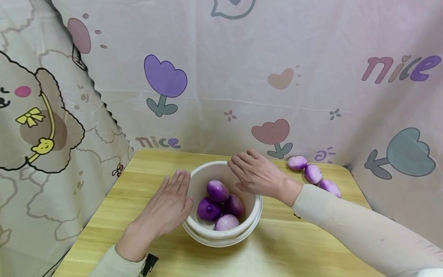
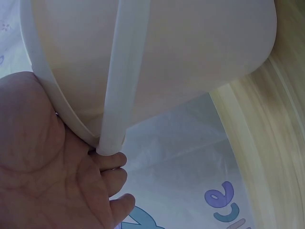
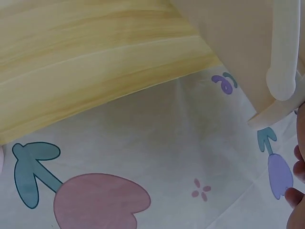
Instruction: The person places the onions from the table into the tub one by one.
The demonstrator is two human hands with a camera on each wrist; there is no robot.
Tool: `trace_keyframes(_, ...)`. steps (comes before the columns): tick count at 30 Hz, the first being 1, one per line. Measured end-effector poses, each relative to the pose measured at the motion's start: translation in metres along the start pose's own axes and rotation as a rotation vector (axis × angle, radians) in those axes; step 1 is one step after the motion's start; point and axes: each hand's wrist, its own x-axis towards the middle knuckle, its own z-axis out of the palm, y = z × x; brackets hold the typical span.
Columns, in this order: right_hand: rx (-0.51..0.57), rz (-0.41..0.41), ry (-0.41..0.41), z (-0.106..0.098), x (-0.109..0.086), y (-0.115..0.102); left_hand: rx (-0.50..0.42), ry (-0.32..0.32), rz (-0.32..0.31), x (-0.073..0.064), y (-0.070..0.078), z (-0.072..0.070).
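A person's two hands close in on a white plastic bucket (image 1: 207,231) standing near the middle of a light wooden bench (image 1: 114,215). The left hand (image 1: 169,206) lies flat against the bucket's outer wall at nine o'clock, fingers straight and together, its grip released and pressing rather than clasping; the left wrist view shows the palm (image 2: 43,176) touching the rim just beside the bucket's white handle (image 2: 121,81). The right hand (image 1: 254,173) hovers over the rim at about one o'clock, fingers loosely bent and holding nothing, so its grip is released too.

Four peeled purple onions (image 1: 218,191) lie inside the bucket, heaped toward its near side. Three more purple onions (image 1: 313,174) sit in a short row on the bench at two o'clock from the bucket, well apart from it, near the printed tulip-pattern cloth (image 1: 242,69) that hangs behind and beside the bench.

The step in hand looks like steadying the bucket between loads, with the right hand empty above the rim. The next move would seem to call for that hand to travel out toward the row at two o'clock and close around one onion, while the left palm holds the bucket from sliding; the rounded, smooth onions may roll if nudged
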Motion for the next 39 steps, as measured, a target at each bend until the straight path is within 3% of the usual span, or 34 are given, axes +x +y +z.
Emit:
trace_keyframes(11, 0.028, 0.048, 0.03, 0.003, -0.004, 0.002, 0.047, 0.011, 0.012, 0.001, 0.001, 0.0)
trace_keyframes(18, 0.15, 0.216, 0.106, 0.008, -0.013, 0.002, 0.044, 0.003, 0.016, 0.004, 0.001, 0.0)
trace_keyframes(24, 0.199, 0.358, 0.161, 0.012, -0.031, 0.001, 0.009, -0.022, -0.01, 0.001, 0.001, 0.0)
trace_keyframes(31, 0.201, 0.47, 0.137, 0.021, -0.08, 0.015, -0.021, -0.044, -0.03, 0.002, 0.002, 0.0)
trace_keyframes(39, 0.165, 0.587, -0.001, 0.043, -0.177, 0.043, -0.046, -0.063, -0.037, 0.004, 0.004, -0.001)
